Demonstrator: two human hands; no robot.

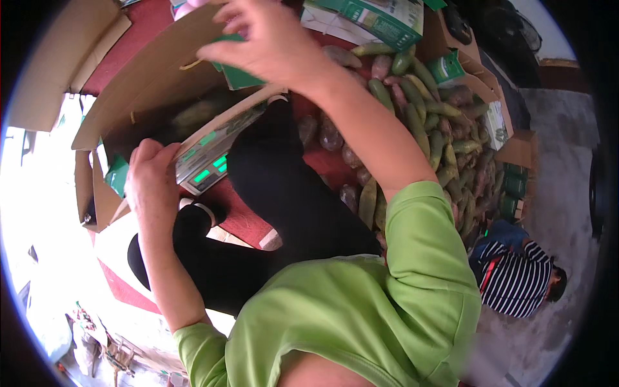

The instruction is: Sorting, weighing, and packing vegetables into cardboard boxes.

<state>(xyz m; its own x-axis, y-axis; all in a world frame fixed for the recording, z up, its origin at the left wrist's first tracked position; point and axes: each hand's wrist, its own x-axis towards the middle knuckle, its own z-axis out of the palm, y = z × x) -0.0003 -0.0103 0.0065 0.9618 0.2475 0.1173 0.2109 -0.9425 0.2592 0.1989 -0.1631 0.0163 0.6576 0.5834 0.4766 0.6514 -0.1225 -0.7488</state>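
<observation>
A large open cardboard box point(145, 77) stands in front of me, tilted in view, with a green flap or print near its left corner. My left hand point(153, 177) is closed around its near edge. Inside, a blurred, pale greenish lump point(193, 115) lies in shadow. My right hand point(264, 42) is raised over the far right side of the box, fingers spread and slightly blurred, with nothing plainly held. A scale point(206, 171) with lit green displays sits just beyond the near flap, partly covered by it and by my leg.
Long green and reddish vegetables point(445, 135) lie heaped on the right, some in clear wrapping. Behind them are a green-and-white carton point(380, 22) and more open boxes point(516, 151). A person in a striped top point(516, 277) is at lower right. Red carpet point(235, 206) lies underneath.
</observation>
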